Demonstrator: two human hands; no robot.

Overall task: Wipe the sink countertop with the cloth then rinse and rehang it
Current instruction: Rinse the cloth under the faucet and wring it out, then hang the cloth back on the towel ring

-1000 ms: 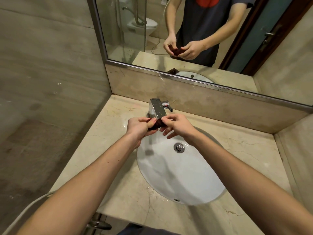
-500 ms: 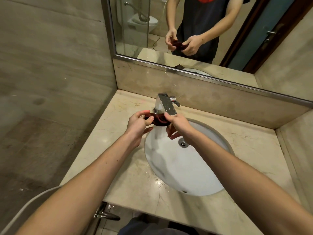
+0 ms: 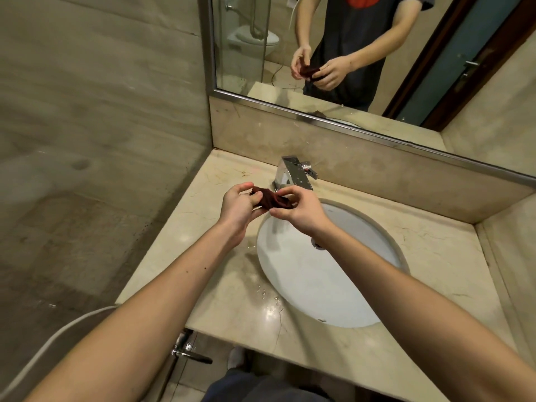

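Observation:
A small dark red cloth (image 3: 271, 198) is bunched between both of my hands, above the left rim of the white oval sink (image 3: 324, 274). My left hand (image 3: 239, 207) pinches its left end with thumb and fingers. My right hand (image 3: 298, 208) grips its right end. The chrome tap (image 3: 293, 174) stands just behind the hands; no water is visible running from it. The beige marble countertop (image 3: 203, 242) surrounds the sink, with water drops near the sink's front left edge.
A mirror (image 3: 377, 53) above the backsplash reflects my arms and the cloth. A tiled wall (image 3: 101, 111) closes the left side. A white hose (image 3: 52, 343) and a chrome valve (image 3: 185, 348) sit below the counter's front left edge.
Both hands have drawn the cloth away from under the tap, toward the left and slightly nearer me. The cloth is now stretched out a little between them.

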